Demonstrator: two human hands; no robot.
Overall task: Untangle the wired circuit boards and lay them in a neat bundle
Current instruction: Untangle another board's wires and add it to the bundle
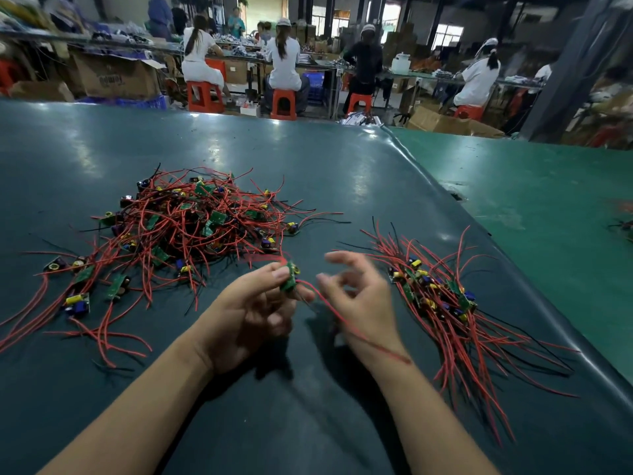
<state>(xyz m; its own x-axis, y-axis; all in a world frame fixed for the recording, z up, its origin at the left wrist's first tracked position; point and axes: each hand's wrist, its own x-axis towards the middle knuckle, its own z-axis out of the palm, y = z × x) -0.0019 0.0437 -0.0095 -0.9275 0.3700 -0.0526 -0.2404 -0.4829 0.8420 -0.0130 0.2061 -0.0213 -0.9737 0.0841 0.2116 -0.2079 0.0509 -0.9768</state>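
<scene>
A tangled heap of small green circuit boards with red and black wires [191, 221] lies on the dark table, left of centre. To the right, a sorted bundle of boards [435, 293] rests with its wires fanned toward me. My left hand [253, 310] pinches one green circuit board [289, 277] between thumb and fingertips, just above the table. Its red wire [346, 323] trails down across my right wrist. My right hand [356, 296] hovers beside the board with fingers loosely curled and blurred, holding nothing that I can see.
The dark green table mat [308, 406] ends at a raised seam [479, 228] on the right, where a lighter green surface begins. A few loose boards [78, 296] lie at the near left. Several seated workers [284, 63] and cardboard boxes fill the background.
</scene>
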